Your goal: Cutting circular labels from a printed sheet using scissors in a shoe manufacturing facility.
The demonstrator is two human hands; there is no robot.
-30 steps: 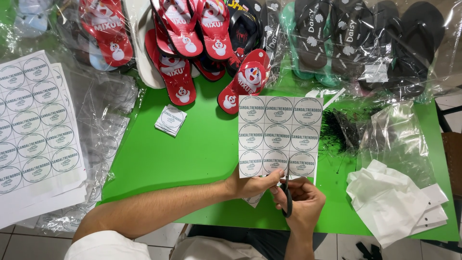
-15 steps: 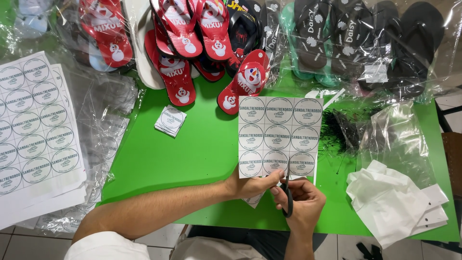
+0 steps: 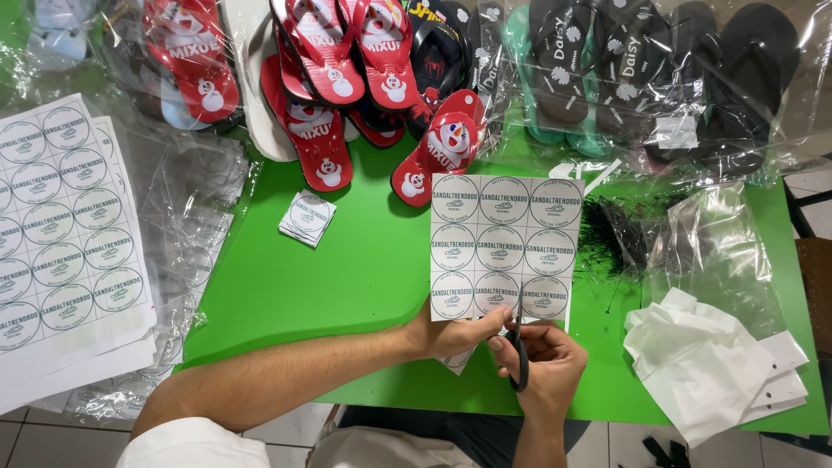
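1. Two hands meet at the near edge of the green bench (image 3: pixel 347 277). The left hand (image 3: pixel 451 334) has its fingers closed on the bottom edge of a sheet (image 3: pixel 504 247) of round printed labels, three across and three down, holding it flat on the bench.
2. The right hand (image 3: pixel 546 364) grips black scissors (image 3: pixel 520 360), fingers closed through the handles; the blades point up into the sheet's lower edge, between the middle and right columns. Whether the blades are parted cannot be told.
3. The step in hand looks like cutting the sheet into separate labels. A cut from here would call for the blades to run straight up the gap between columns while the left hand keeps the paper taut and clear of the edge.
4. One small cut stack of labels (image 3: pixel 307 217) lies apart on the green, to the left of the sheet.
5. Several uncut label sheets (image 3: pixel 65 234) sit on the far left, over crumpled clear plastic (image 3: pixel 186 199).
6. Along the far edge lie red flip-flops (image 3: pixel 312 130) with a cartoon print, and black ones (image 3: pixel 641 78) in clear bags.
7. Right of the sheet lie black plastic ties (image 3: pixel 611 234), an empty clear bag (image 3: pixel 719 243) and a pile of white paper pieces (image 3: pixel 711 364).
8. Below the bench edge, pale floor tiles (image 3: pixel 35 438) show.
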